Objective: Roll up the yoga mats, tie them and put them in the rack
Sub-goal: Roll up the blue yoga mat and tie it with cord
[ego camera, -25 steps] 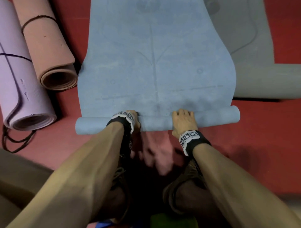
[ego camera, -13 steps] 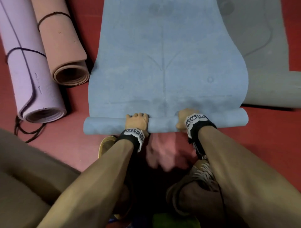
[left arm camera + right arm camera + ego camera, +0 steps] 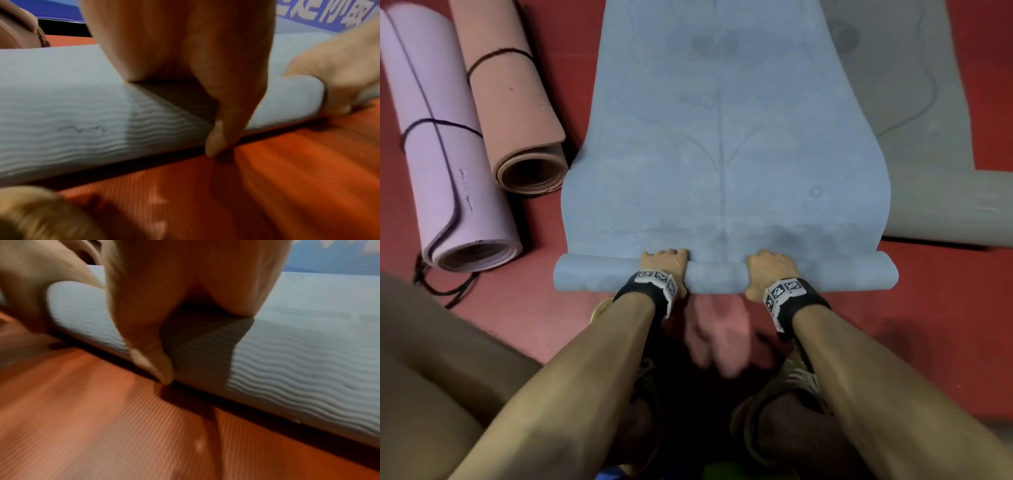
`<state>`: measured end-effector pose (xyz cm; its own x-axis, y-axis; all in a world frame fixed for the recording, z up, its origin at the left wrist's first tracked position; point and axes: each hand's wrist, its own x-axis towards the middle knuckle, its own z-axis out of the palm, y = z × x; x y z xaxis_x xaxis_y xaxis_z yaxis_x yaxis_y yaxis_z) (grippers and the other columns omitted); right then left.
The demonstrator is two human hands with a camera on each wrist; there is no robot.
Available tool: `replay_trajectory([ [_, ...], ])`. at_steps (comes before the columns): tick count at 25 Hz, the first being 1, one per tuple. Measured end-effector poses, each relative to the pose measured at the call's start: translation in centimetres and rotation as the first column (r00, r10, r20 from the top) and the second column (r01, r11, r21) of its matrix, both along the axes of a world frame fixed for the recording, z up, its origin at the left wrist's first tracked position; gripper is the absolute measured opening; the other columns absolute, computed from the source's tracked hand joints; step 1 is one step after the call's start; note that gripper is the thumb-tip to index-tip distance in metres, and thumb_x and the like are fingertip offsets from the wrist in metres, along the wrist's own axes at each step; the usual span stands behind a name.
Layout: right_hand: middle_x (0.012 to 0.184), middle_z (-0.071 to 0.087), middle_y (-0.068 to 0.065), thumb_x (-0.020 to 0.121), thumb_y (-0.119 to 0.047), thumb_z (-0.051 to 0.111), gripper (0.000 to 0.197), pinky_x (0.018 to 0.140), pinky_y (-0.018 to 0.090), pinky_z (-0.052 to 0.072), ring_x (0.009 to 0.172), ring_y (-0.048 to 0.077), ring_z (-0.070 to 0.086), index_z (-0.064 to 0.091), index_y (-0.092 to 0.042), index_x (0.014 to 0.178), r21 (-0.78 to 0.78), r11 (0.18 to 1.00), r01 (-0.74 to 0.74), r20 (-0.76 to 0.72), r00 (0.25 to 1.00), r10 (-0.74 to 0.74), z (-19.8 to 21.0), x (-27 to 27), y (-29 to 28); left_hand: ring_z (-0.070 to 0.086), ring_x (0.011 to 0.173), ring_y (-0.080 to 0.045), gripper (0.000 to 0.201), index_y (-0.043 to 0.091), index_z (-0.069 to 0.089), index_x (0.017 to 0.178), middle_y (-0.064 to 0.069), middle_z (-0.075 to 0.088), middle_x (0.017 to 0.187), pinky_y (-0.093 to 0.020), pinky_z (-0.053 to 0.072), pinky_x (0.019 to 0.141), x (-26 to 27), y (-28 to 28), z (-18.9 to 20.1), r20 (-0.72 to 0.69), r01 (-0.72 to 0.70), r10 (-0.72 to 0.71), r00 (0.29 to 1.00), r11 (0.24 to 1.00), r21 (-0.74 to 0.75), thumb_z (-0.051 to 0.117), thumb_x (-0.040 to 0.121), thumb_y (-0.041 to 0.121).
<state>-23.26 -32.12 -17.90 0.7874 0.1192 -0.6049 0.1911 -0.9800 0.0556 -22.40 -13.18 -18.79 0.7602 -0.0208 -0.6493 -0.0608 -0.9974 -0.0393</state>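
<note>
- My left hand (image 3: 666, 265) sits on the rolled end of the blue yoga mat (image 3: 722, 137), fingers (image 3: 664, 254) curled over the top of the roll and thumb down its near side — a grip around the roll.
- In the left wrist view my left thumb (image 3: 218, 139) runs down the ribbed face of the roll, its tip reaching the red floor (image 3: 945, 325).
- My right hand (image 3: 770, 270) holds the same roll a little further along; its fingers (image 3: 768, 255) wrap over the top, closed on the mat.
- The right wrist view shows my right thumb (image 3: 156, 363) pressed against the near side of the roll, tip down at the floor line.
- The blue mat lies on the floor straight ahead of me: only a thin roll at my end is wound up, the rest stretches flat away from me.
- Left of it lie two finished rolls side by side — a peach mat (image 3: 517, 102) and a lilac mat (image 3: 448, 154), each bound with a dark cord (image 3: 441, 123).
- To the right a grey mat (image 3: 914, 120) lies partly unrolled, its rolled part just beside the blue mat's edge.
- My shoes (image 3: 791, 380) are planted on the floor below my wrists.
</note>
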Motion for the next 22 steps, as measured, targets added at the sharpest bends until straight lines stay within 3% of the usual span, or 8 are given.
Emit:
replay_trajectory([
  [2,0.109,0.068,0.007,0.074,-0.024,0.066,0.036,0.086,0.038,0.055,0.100,0.031,0.067,0.067,-0.018,0.110,0.000,1.000,-0.005,-0.089,0.996,0.005,0.5,1.5,-0.1,0.055,0.114,-0.025,0.069,0.023,0.041,0.132,-0.003,0.048,0.127,-0.041,0.036,0.098,-1.8,0.9,-1.1,0.085,0.131,-0.125,0.988,0.990,-0.060,0.071,0.071,0.027],
  [6,0.100,0.069,0.009,0.067,-0.012,0.063,0.030,0.065,0.029,0.049,0.081,0.030,0.063,0.068,-0.013,0.097,0.042,0.998,0.047,-0.181,0.983,-0.039,1.2,3.0,-0.2,0.044,0.125,-0.023,0.067,0.021,0.041,0.134,-0.001,0.051,0.132,-0.037,0.036,0.097,-2.3,1.5,-1.7,0.201,0.217,-0.208,0.957,0.976,-0.020,0.070,0.074,0.031],
  [10,0.112,0.065,0.007,0.075,-0.023,0.062,0.038,0.085,0.035,0.050,0.101,0.029,0.064,0.061,-0.015,0.112,0.051,0.999,0.002,-0.022,1.000,-0.001,0.1,0.4,-0.5,0.053,0.121,-0.021,0.059,0.024,0.051,0.130,-0.001,0.059,0.127,-0.036,0.043,0.098,-0.4,1.3,-1.1,0.113,0.192,-0.182,0.977,0.978,-0.086,0.071,0.075,0.033],
  [13,0.119,0.055,0.007,0.069,-0.024,0.070,0.058,0.098,0.039,0.039,0.113,0.028,0.054,0.047,-0.015,0.122,0.038,0.995,-0.092,0.125,0.988,0.087,-0.2,-2.3,-0.7,0.064,0.107,-0.025,0.053,0.019,0.061,0.123,-0.006,0.065,0.117,-0.033,0.053,0.082,1.2,1.2,-0.2,-0.054,0.168,-0.171,0.984,0.984,-0.062,0.079,0.075,0.029],
  [16,0.120,0.057,0.007,0.071,-0.021,0.071,0.057,0.099,0.038,0.037,0.113,0.027,0.054,0.046,-0.014,0.121,0.000,0.996,-0.087,0.169,0.982,0.086,-0.3,-3.0,-0.3,0.066,0.078,-0.020,0.080,0.024,0.070,0.109,0.000,0.069,0.090,-0.026,0.051,0.056,1.8,-0.7,-0.5,-0.163,0.032,-0.012,0.987,0.992,0.119,0.093,0.032,0.029],
  [17,0.119,0.059,0.007,0.072,-0.020,0.070,0.053,0.099,0.038,0.037,0.113,0.027,0.056,0.048,-0.015,0.121,0.001,0.997,-0.074,0.161,0.984,0.073,-0.3,-2.6,-0.2,0.066,0.078,-0.017,0.068,0.026,0.071,0.108,0.003,0.069,0.090,-0.026,0.053,0.060,1.4,-1.0,-0.6,-0.143,-0.015,0.038,0.989,0.988,0.156,0.090,0.042,0.029],
  [19,0.116,0.063,0.006,0.076,-0.020,0.065,0.043,0.096,0.037,0.043,0.110,0.028,0.061,0.056,-0.015,0.117,0.020,0.998,-0.059,0.099,0.994,0.057,-0.2,-1.2,0.1,0.061,0.106,-0.016,0.051,0.027,0.060,0.120,0.004,0.065,0.112,-0.030,0.049,0.086,0.1,-0.2,-1.5,0.017,0.013,-0.015,1.000,0.992,0.124,0.072,0.071,0.035],
  [22,0.107,0.069,0.006,0.076,-0.019,0.063,0.030,0.085,0.036,0.054,0.100,0.031,0.067,0.067,-0.016,0.105,0.025,0.999,-0.038,-0.074,0.996,0.040,0.5,1.3,0.0,0.048,0.117,-0.025,0.063,0.024,0.042,0.131,-0.001,0.051,0.127,-0.039,0.035,0.097,-3.1,1.6,-1.9,0.191,0.205,-0.203,0.960,0.979,0.012,0.067,0.074,0.029],
])
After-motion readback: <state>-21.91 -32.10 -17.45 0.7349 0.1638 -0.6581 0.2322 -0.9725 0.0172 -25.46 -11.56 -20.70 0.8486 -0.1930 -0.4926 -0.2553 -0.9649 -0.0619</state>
